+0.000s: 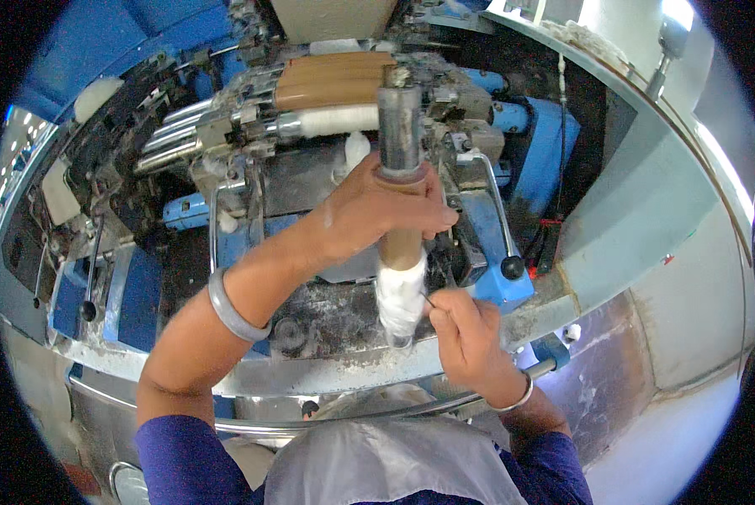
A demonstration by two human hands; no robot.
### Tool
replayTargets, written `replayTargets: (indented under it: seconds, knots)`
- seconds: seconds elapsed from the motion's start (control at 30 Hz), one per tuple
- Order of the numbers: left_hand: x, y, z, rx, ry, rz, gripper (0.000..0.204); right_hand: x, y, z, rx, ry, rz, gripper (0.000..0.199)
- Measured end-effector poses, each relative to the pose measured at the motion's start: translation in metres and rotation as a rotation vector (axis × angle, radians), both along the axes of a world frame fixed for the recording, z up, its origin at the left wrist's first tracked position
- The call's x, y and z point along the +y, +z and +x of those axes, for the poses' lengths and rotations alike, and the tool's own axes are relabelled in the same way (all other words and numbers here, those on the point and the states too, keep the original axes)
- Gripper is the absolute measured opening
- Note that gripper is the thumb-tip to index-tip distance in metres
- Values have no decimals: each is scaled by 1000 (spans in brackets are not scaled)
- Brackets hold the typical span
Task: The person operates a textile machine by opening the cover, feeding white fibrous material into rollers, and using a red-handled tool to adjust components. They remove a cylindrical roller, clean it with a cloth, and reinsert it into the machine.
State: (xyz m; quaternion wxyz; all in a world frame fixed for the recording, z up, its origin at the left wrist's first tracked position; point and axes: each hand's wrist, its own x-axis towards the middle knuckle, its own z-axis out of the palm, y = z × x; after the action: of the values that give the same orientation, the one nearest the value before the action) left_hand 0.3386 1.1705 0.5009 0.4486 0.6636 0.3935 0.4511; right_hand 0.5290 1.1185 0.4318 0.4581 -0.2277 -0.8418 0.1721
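My left hand (394,206) wraps round the middle of the roller (400,130); my right hand (470,337), right of the roller's lower end, pinches a thin dark pick (429,300) beside its white fibre (401,296). Through the head camera I see a black knob (89,310) well left of the roller, a brown belt (335,80) beyond it, and a lever (499,206) to its right.

Brown rollers (335,91), ball-knobbed levers (512,268) and white fluff (357,150) on a large machine (306,187) show a factory workshop.
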Motion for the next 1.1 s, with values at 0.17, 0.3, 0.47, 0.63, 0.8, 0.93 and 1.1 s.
replayTargets:
  seconds: [0.17,0.3,0.47,0.63,0.8,0.93,1.1]
  knots:
    - [-7,1,7,-223,-14,-62,20,12,18,-13,-83,-54,109,3]
    - [-3,-4,4,-174,-4,75,20,5,15,-11,-191,-108,79,3]
    - [-4,-2,-2,-175,28,-103,20,-9,2,-4,-514,-108,-86,3]
    - [-5,-3,6,-97,120,17,19,2,-3,-5,-56,-49,84,6]
    - [-5,-1,7,-185,53,-14,19,15,9,-8,-136,-72,72,4]
    - [-8,1,9,-236,37,-47,19,14,18,-13,-34,2,70,4]
    - [-8,0,11,-226,33,-30,19,15,19,-6,-211,-54,46,4]
